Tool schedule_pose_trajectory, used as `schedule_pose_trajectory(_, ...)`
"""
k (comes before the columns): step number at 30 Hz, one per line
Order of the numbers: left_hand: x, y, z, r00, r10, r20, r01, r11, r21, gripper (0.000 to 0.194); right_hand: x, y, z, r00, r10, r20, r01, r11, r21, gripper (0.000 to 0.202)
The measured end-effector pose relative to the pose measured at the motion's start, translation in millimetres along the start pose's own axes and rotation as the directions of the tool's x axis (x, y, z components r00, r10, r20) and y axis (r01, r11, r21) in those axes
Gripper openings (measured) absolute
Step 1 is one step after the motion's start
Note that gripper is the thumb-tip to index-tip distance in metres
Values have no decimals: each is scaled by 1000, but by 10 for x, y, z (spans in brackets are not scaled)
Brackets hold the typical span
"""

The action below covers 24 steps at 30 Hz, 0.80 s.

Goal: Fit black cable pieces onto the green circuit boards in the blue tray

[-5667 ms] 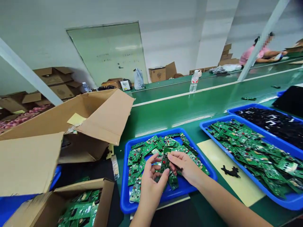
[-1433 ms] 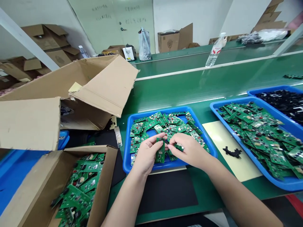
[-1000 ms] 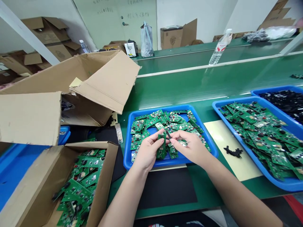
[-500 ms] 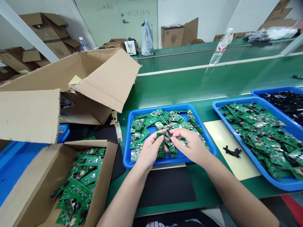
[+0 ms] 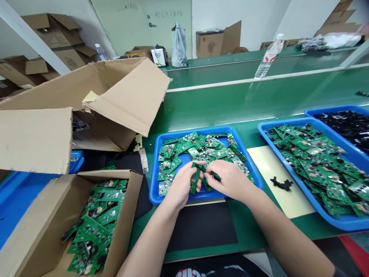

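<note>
Above the front of a blue tray (image 5: 260, 184) of green boards, my left hand (image 5: 179, 186) grips one green circuit board (image 5: 195, 181) upright between thumb and fingers. My right hand (image 5: 229, 179) is closed in a pinch on a small black strip (image 5: 201, 167), which lies against the upper end of that board. Fingers partly cover where strip and board meet, so I cannot tell whether they are joined. Loose circuit boards (image 5: 170, 166) lie in the tray around and beneath my hands.
A cardboard box (image 5: 135, 200) of boards stands at left, below a larger open carton (image 5: 138, 96). At right are a second blue tray (image 5: 291, 173) of boards, a tray of black parts (image 5: 343, 123), and black pieces (image 5: 281, 184) on yellow paper (image 5: 266, 159). A black mat (image 5: 203, 229) lies in front.
My right hand has moved slightly down and left, bringing the black strip from beside the board to its upper end. The board in my left hand has tilted a little.
</note>
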State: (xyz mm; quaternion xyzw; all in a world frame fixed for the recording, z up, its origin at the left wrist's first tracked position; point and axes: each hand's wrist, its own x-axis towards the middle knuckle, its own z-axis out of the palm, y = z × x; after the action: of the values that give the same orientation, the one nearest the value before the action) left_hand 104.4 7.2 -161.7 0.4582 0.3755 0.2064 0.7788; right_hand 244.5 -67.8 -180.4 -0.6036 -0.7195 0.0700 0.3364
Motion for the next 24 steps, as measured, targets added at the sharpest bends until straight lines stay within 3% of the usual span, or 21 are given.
schedule_pose_trajectory(24,20,-79,-15,998,31,63,-33,999,26,30,-2,-14,13,998,-33,-49,26,991,-134,16)
